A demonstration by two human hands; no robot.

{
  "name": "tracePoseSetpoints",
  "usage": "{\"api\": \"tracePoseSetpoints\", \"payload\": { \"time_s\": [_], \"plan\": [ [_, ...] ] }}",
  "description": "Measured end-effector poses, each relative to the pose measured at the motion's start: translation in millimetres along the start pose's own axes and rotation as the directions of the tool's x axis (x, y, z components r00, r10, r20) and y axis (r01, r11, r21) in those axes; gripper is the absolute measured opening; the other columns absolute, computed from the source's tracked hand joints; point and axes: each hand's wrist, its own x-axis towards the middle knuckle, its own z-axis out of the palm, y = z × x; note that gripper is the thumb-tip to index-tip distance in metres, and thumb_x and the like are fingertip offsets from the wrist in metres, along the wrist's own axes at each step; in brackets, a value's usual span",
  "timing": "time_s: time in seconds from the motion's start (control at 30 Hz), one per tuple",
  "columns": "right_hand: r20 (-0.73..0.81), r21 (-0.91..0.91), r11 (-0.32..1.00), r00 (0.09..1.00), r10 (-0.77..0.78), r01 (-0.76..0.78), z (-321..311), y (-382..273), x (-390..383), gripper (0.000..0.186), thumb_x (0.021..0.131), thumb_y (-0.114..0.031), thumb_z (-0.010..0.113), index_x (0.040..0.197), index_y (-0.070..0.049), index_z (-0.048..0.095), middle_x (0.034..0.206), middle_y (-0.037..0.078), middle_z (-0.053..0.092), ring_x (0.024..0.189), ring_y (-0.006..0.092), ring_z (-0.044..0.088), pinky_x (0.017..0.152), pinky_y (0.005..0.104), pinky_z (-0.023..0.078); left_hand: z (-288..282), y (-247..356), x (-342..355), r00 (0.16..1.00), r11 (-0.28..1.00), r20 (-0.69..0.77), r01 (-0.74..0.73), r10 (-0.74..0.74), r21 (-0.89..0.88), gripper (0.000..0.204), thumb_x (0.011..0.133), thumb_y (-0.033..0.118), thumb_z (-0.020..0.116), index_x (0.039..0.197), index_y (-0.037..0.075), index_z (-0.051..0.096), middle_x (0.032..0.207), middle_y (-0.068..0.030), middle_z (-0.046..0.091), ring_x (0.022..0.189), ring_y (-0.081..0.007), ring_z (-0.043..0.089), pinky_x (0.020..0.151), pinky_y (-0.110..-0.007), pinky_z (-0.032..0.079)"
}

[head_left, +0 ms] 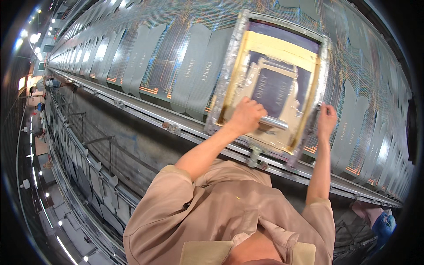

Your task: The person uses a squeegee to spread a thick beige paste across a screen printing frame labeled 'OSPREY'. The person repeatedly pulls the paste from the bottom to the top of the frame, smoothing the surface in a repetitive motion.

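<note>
The left hand (248,115) grips a metal bar (274,123) low in the screen frame (325,66); the right hand (327,120) curls beside its edge, hold unclear. Neighbouring panels (191,73) look printed — the framed one's progress unclear.

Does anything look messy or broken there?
Yes, messy: the beige smears inside the metal frame look odd because their edges are ragged and uneven around the dark rectangle. I can't see anything clearly broken.
</note>
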Motion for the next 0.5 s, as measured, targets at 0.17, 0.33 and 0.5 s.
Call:
{"api": "tracePoseSetpoints", "payload": {
  "time_s": [0.17, 0.33, 0.5],
  "plan": [
    [-0.019, 0.217, 0.976, 0.999, 0.032, -0.027, 147, -56, -55, 0.026, 0.096, -0.026, 0.07, 0.087, -0.001, 0.067, 0.07, 0.006, 0.06, 0.068, 0.0125, 0.051, 0.064, 0.0334, 0.044, -72, -127, -60, 1.0, 1.0, -0.024, 0.014, -0.014, 0.026, 0.018, 0.066, 0.011, 0.077, 0.081, 0.017, 0.071, 0.084, 0.0023, 0.069, 0.082, -0.022, 0.065, 0.079, -0.039, 0.043],
    [0.002, 0.206, 0.978, 0.999, 0.042, -0.042, 233, -135, -98, 0.031, 0.095, -0.032, 0.07, 0.088, -0.002, 0.067, 0.071, 0.008, 0.061, 0.067, 0.0153, 0.053, 0.064, 0.0351, 0.044, -128, -213, -119, 0.998, 0.999, -0.051, -0.019, 0.021, 0.034, 0.013, 0.066, 0.011, 0.077, 0.077, 0.016, 0.071, 0.083, 0.0017, 0.071, 0.078, -0.0218, 0.066, 0.074, -0.04, 0.041],
    [-0.044, 0.077, 0.996, 0.998, 0.048, -0.044, 253, -138, -93, 0.03, 0.096, -0.03, 0.07, 0.087, -0.001, 0.067, 0.067, 0.002, 0.059, 0.064, 0.0104, 0.048, 0.061, 0.0318, 0.041, -131, -211, -152, 0.997, 0.998, -0.04, -0.063, 0.063, -0.009, 0.019, 0.062, 0.009, 0.079, 0.078, 0.015, 0.071, 0.081, 0.002, 0.072, 0.074, -0.0214, 0.065, 0.074, -0.038, 0.038]
  ]
}}
